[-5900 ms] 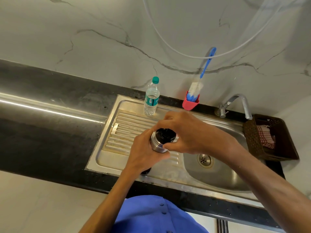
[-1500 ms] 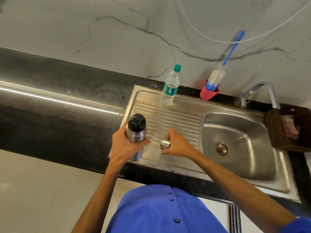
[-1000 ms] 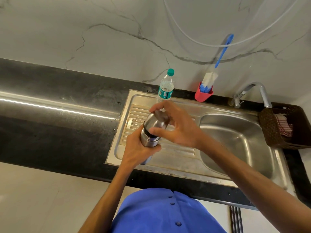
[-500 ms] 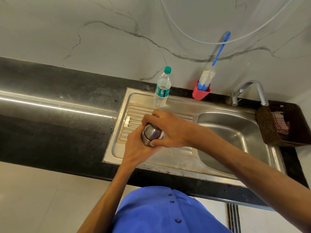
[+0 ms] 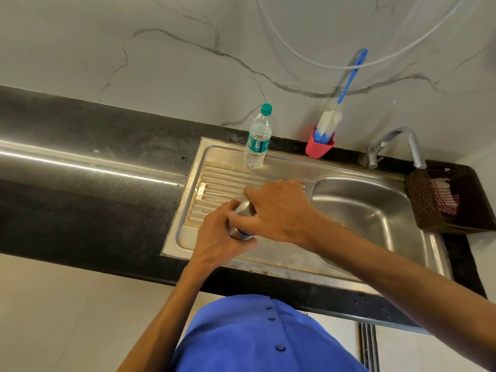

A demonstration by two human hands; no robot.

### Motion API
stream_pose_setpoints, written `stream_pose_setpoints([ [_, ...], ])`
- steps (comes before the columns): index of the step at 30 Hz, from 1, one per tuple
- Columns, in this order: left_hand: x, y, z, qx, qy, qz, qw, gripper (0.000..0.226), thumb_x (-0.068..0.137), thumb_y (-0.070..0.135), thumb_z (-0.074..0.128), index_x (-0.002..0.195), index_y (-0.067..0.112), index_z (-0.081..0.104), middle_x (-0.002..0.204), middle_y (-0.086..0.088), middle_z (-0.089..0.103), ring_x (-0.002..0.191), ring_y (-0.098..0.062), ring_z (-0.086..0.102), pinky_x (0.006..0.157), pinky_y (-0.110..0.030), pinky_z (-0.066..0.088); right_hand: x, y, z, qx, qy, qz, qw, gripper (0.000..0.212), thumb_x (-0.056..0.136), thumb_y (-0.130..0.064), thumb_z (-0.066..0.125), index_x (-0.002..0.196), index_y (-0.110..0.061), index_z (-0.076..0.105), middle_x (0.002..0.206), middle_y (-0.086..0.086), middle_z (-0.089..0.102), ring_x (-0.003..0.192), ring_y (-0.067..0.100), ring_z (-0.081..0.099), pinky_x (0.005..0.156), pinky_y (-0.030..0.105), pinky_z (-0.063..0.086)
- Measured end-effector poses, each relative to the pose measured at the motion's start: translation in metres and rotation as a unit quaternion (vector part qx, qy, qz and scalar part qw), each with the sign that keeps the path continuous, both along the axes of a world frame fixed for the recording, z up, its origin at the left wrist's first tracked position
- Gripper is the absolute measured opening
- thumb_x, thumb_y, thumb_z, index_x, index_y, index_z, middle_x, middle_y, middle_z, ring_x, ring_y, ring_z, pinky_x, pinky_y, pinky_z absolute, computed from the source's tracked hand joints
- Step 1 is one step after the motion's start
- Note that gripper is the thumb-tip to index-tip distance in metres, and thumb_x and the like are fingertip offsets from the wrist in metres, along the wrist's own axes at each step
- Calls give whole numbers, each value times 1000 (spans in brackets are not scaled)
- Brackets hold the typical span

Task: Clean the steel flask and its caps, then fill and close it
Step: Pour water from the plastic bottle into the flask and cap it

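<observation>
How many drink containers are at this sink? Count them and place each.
2. The clear plastic water bottle stands behind the draining ridges; the steel flask is gripped over the drainboard by both hands. None hidden, seemingly.

Soft daylight, countertop glare, edges warped

I'm looking down at a black stone counter (image 5: 80, 189) running under a pale marble-veined wall (image 5: 134, 55), a streak of light glaring along it. I'm seeing a steel sink (image 5: 375, 218) set into it, and light floor tiles (image 5: 53, 318) below.
</observation>
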State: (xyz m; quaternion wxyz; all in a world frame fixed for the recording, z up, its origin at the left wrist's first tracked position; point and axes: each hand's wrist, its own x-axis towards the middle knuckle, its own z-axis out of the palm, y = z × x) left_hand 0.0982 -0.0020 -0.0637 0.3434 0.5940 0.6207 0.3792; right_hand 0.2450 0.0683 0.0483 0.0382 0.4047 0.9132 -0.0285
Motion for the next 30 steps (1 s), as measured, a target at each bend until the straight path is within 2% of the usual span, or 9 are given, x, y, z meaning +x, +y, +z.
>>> stream_pose_setpoints([
  [2, 2, 1, 3, -1, -6, 3, 1000, 47, 66, 25, 93, 101, 36, 63, 85, 10, 72, 77, -15, 70, 68, -43, 60, 5, 0, -3, -4, 34, -1, 999, 62, 89, -83, 42, 103, -24, 53, 83, -4, 63, 71, 17, 57, 60, 29, 36],
  [5, 0, 1, 5, -5, -34, 13, 999, 51, 66, 23, 95, 104, 37, 64, 86, 14, 73, 78, -13, 71, 66, -30, 57, 17, 11, 11, -212, 80, 99, 969, 70, 88, -63, 64, 142, -30, 34, 133, -3, 56, 103, 15, 61, 83, 32, 52],
  [8, -1, 0, 5, -5, -8, 6, 1000, 51, 63, 24, 95, 103, 34, 64, 86, 13, 72, 80, -11, 71, 68, -29, 57, 17, 13, 11, -140, 88, 88, 982, 48, 95, -69, 54, 110, -23, 56, 96, -7, 66, 76, 9, 61, 68, 30, 53],
  [10, -1, 1, 6, -4, 17, 3, 1000, 48, 64, 29, 94, 102, 28, 65, 87, 12, 71, 82, -12, 69, 72, -33, 58, 16, 10, 6, -34, 61, 43, 997, 61, 94, -83, 36, 92, -24, 51, 74, -9, 60, 60, 7, 52, 60, 28, 42],
  [15, -2, 0, 14, -11, -45, 19, 999, 54, 67, 9, 98, 100, 34, 64, 89, 22, 74, 84, -4, 72, 70, -16, 55, 20, 10, 14, -171, 77, 134, 973, 60, 100, -67, 45, 146, -28, 37, 130, -2, 54, 100, 16, 59, 83, 33, 52],
  [18, 0, 0, 14, -1, -35, 26, 999, 53, 66, 9, 98, 97, 36, 66, 85, 26, 72, 84, 2, 70, 71, -11, 52, 11, 11, 2, -86, 67, 133, 985, 57, 102, -70, 37, 134, -23, 45, 109, -1, 60, 81, 15, 59, 74, 33, 55],
  [21, 6, 0, 12, 12, -27, 51, 998, 48, 65, 20, 100, 97, 31, 67, 82, 20, 69, 86, 8, 68, 73, -8, 51, 1, 5, -10, 69, 37, 19, 997, 70, 95, -82, 26, 115, -20, 52, 81, -4, 66, 63, 14, 54, 59, 29, 38],
  [26, 2, -3, 10, -17, -55, 23, 998, 48, 67, 16, 98, 98, 33, 66, 86, 15, 74, 85, -8, 73, 74, -19, 57, 15, 10, 3, -61, 92, 139, 984, 64, 97, -77, 38, 135, -26, 45, 120, 0, 57, 91, 15, 58, 73, 31, 47],
  [30, 2, -4, 11, -24, -15, -8, 1000, 50, 67, 11, 96, 90, 35, 60, 81, 20, 71, 73, -3, 69, 63, -14, 52, 14, 12, -12, -23, 120, 204, 971, 42, 101, -60, 48, 120, -23, 56, 89, -3, 56, 64, 12, 51, 56, 24, 37],
])
